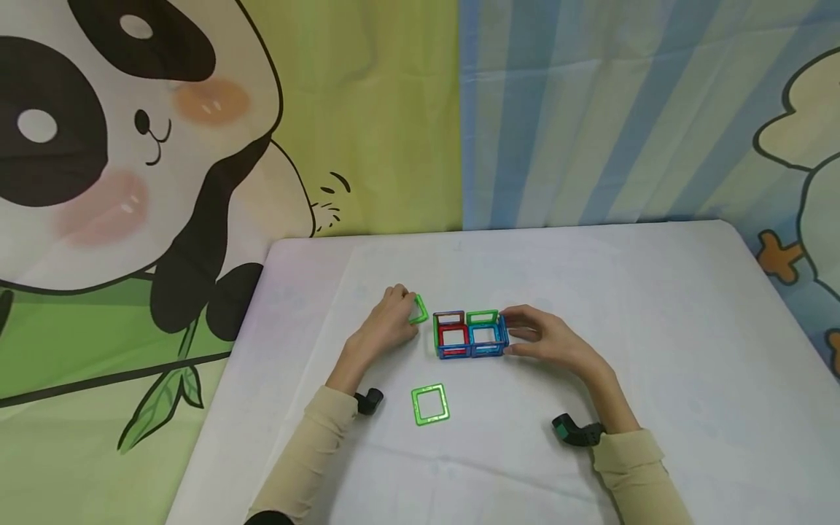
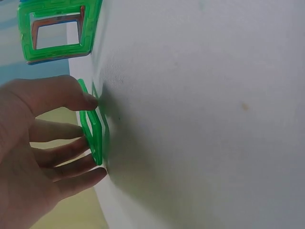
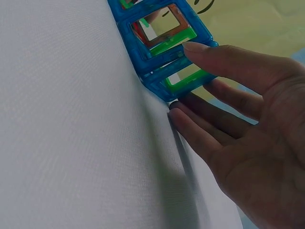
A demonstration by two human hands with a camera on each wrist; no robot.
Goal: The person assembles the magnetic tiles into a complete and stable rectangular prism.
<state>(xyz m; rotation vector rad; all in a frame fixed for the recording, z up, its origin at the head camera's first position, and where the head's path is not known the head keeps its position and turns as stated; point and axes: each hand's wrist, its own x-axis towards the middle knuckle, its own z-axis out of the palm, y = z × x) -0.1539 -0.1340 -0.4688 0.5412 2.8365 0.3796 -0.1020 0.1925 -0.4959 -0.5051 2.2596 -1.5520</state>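
Observation:
My left hand (image 1: 386, 324) pinches a green square magnetic tile (image 2: 97, 138) between thumb and fingers, tilted and close to the table surface. Just right of it stands a low box of magnetic tiles (image 1: 471, 351), two squares long, with green, red and blue frames. A small gap separates the held tile from the box. My right hand (image 1: 554, 339) grips the box's right end, its thumb at the near corner and fingers toward the far side. In the right wrist view, the thumb touches the blue frame (image 3: 162, 64). Some fingertips are hidden behind it.
Another green square tile (image 1: 432, 420) lies flat on the white table (image 1: 512, 452), nearer to me than the box. A panda-print curtain (image 1: 367, 109) and a striped one (image 1: 590, 109) hang behind the table. Each wrist carries a black camera (image 1: 577, 432).

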